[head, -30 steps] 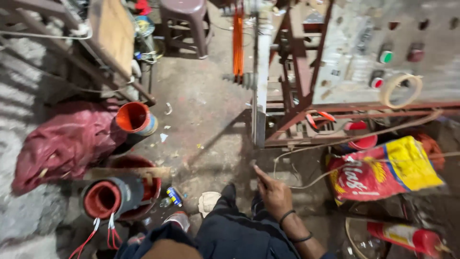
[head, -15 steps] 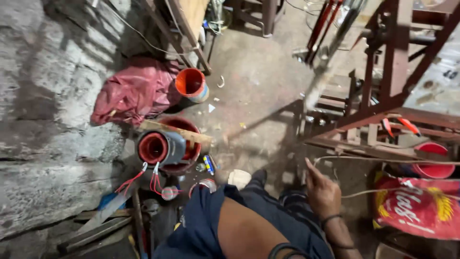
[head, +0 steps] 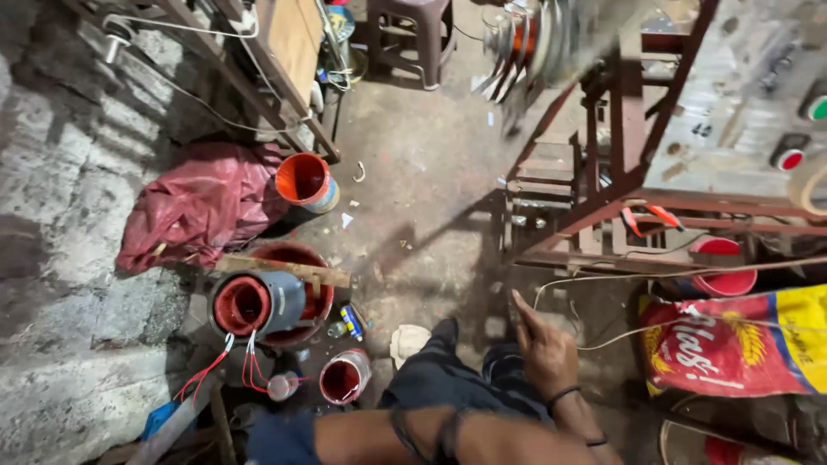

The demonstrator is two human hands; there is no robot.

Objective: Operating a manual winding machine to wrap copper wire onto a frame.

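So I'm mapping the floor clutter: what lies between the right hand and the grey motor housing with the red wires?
In the head view, between the right hand and the grey motor housing lie a crumpled white cloth, a small blue tube and the person's dark-trousered knee.

Stained concrete floor (head: 431, 207) (dim), plastic stool (head: 405, 34).
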